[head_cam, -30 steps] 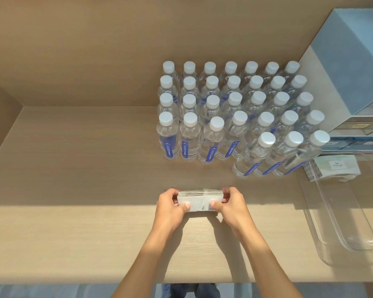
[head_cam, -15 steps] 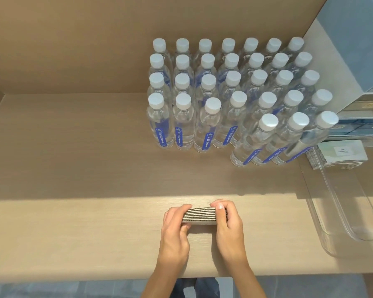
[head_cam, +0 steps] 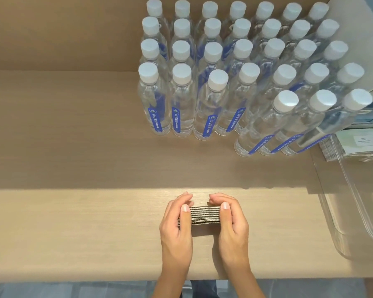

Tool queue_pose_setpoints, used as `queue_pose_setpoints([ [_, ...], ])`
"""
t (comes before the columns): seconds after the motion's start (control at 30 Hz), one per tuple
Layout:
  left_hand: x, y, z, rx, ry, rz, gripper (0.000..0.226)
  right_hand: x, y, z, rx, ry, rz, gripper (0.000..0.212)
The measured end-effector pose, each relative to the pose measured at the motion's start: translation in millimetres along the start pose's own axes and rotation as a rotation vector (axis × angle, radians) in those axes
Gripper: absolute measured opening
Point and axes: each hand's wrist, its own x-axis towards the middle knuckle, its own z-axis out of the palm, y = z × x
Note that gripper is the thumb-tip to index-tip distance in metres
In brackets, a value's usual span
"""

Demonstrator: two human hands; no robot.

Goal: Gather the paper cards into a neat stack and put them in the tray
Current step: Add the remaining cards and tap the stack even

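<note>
My left hand (head_cam: pixel 177 224) and right hand (head_cam: pixel 230 222) clamp the card stack (head_cam: pixel 205 215) between them, its edge resting on the surface (head_cam: pixel 73 229) near me, so the squaring looks nearly done. The move is still left: the clear tray (head_cam: pixel 357 222) lies well apart to my right, with other cards (head_cam: pixel 362 143) at its far end, beside the water bottles (head_cam: pixel 246 82)

Cards (head_cam: pixel 205 215) on edge on the counter (head_cam: pixel 73 222) up front, between both hands; bottles (head_cam: pixel 235 82) behind, tray (head_cam: pixel 353 222) right (another stack (head_cam: pixel 357 145) at its far end).
</note>
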Motion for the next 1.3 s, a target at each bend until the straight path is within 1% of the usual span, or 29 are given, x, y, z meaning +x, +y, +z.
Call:
queue_pose_setpoints([
  [0.13,4.3,3.1,0.7,0.073,-0.009,0.063,0.031,0.8,5.3,-0.4,-0.037,-0.01,-0.015,0.035],
  [0.27,8.4,4.1,-0.4,0.058,-0.02,0.083,0.033,2.8,6.3,0.0,-0.069,0.018,-0.031,0.038],
  [0.37,10.3,4.4,0.3,0.06,-0.024,0.082,0.035,2.8,6.7,1.7,-0.072,0.014,0.001,0.036],
  [0.47,11.4,3.8,-0.2,0.042,-0.008,0.107,0.035,3.9,5.4,2.6,-0.079,0.033,-0.033,0.035],
  [0.57,11.6,2.5,-0.4,0.047,-0.017,0.084,0.036,3.4,7.8,2.6,-0.074,0.007,-0.019,0.032],
  [0.67,12.9,3.2,1.1,0.034,-0.026,0.082,0.036,6.2,5.7,1.8,-0.093,0.023,-0.05,0.031],
  [0.73,13.1,2.9,-1.9,0.058,-0.073,0.084,0.035,6.1,3.9,2.2,-0.106,0.028,-0.055,0.03],
  [0.87,16.6,2.9,-16.8,0.017,-0.302,0.061,0.02,7.1,3.8,1.7,-0.12,0.017,-0.036,0.031],
  [0.97,21.5,-4.9,-23.5,0.124,-0.377,0.172,0.026,6.5,5.3,-3.1,-0.1,-0.043,-0.04,0.032],
  [1.07,23.1,-8.4,-23.6,0.188,-0.381,0.211,0.033,9.0,6.9,-15.5,-0.042,-0.201,-0.001,0.035],
  [1.1,22.9,-8.6,-23.7,0.192,-0.378,0.213,0.035,11.2,7.3,-20.8,-0.056,-0.272,0.013,0.036],
  [1.17,21.6,-7.9,-23.6,0.197,-0.375,0.224,0.04,15.9,5.5,-29.2,-0.161,-0.375,-0.001,0.032],
  [1.2,21.3,-6.7,-23.9,0.202,-0.373,0.229,0.042,17.8,4.5,-32.3,-0.207,-0.406,-0.023,0.03],
  [1.3,23.4,-0.4,-24.1,0.216,-0.385,0.227,0.05,21.3,2.1,-36.4,-0.274,-0.46,-0.067,0.037],
])
